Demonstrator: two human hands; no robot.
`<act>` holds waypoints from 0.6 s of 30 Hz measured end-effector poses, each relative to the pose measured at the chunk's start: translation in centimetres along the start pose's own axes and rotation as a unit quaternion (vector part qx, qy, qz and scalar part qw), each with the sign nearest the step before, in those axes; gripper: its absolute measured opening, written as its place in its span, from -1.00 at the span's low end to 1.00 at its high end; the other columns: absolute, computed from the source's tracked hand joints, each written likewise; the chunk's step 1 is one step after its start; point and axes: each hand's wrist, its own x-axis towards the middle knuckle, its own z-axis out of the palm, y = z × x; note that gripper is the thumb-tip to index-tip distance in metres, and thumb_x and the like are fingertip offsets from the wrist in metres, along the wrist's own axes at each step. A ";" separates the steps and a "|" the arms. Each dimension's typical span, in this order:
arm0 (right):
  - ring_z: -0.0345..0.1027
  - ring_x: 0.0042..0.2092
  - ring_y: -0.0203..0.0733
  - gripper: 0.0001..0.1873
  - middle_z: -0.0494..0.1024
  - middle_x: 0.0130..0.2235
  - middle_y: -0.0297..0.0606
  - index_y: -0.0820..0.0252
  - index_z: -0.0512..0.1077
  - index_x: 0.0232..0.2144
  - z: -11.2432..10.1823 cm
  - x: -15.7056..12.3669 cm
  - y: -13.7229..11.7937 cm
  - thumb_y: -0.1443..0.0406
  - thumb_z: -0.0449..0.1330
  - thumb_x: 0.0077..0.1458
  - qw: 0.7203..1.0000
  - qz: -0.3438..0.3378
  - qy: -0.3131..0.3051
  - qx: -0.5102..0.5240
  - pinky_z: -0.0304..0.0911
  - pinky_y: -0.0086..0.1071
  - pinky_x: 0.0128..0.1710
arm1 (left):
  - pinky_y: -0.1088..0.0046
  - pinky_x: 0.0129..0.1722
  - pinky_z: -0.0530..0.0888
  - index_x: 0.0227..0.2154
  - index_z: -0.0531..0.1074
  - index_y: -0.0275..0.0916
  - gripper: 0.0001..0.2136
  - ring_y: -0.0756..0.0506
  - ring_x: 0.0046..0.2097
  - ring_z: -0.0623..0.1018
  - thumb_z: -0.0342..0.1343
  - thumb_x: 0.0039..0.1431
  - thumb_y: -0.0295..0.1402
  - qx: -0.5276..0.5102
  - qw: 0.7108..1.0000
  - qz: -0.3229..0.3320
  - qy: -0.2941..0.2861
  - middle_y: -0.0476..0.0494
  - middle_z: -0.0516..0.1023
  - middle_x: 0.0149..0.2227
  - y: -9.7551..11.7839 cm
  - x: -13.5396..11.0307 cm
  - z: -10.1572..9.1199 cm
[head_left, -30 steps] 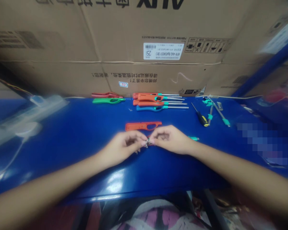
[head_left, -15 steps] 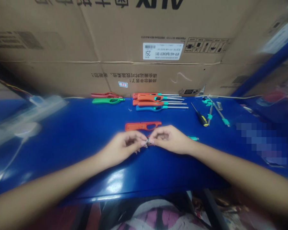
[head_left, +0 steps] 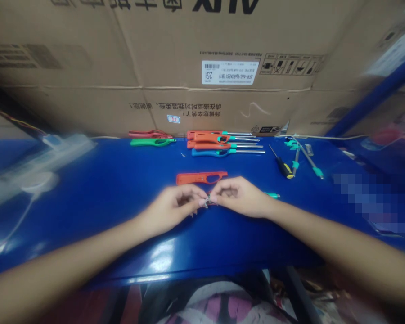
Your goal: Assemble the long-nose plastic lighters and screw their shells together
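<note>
My left hand [head_left: 180,202] and my right hand [head_left: 238,196] meet fingertip to fingertip above the blue table. Between them they pinch a small pale part [head_left: 207,200], too small to name; both thumbs press it against the index fingers. Just beyond my hands lies an orange-red lighter shell half [head_left: 197,177] with a trigger opening. A bit of red shows under my fingers, mostly hidden. To the right of my right wrist a teal-ended piece [head_left: 274,195] pokes out, the rest of it behind my arm.
Several assembled long-nosed lighters [head_left: 211,146] lie in a pile by the cardboard [head_left: 168,67]. Left of them are red and green shell halves [head_left: 153,141]. A screwdriver [head_left: 284,167] and metal tubes with teal parts [head_left: 310,161] lie at right. A power strip [head_left: 50,159] sits at left.
</note>
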 end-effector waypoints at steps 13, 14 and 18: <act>0.36 -0.42 -0.35 -0.85 0.54 -0.44 -0.36 0.23 0.54 -0.39 0.0 -0.1 -0.5 0.24 0.29 0.10 1.000 0.005 -0.002 0.000 0.30 -0.44 -0.35 | 0.46 -0.28 0.51 -0.16 0.53 -0.32 -0.78 -0.01 -0.33 0.54 0.17 0.26 -0.27 0.002 1.000 0.003 0.003 -0.14 0.61 -0.28 -0.1 -0.1 0.0; 0.35 -0.43 -0.36 -0.86 0.54 -0.44 -0.36 0.24 0.54 -0.39 0.0 -0.1 -0.5 0.25 0.29 0.11 1.000 0.004 -0.002 0.001 0.29 -0.44 -0.36 | 0.46 -0.28 0.51 -0.16 0.53 -0.32 -0.78 -0.01 -0.33 0.54 0.17 0.26 -0.27 0.002 1.000 0.004 0.003 -0.14 0.61 -0.27 -0.1 -0.1 0.0; 0.31 -0.45 -0.39 -0.87 0.54 -0.45 -0.36 0.26 0.53 -0.39 0.0 -0.1 -0.5 0.27 0.27 0.11 1.000 0.000 -0.003 0.006 0.26 -0.47 -0.39 | 0.46 -0.27 0.51 -0.16 0.53 -0.33 -0.77 -0.01 -0.33 0.54 0.18 0.25 -0.26 0.002 1.000 0.005 0.003 -0.14 0.61 -0.27 -0.2 -0.1 0.0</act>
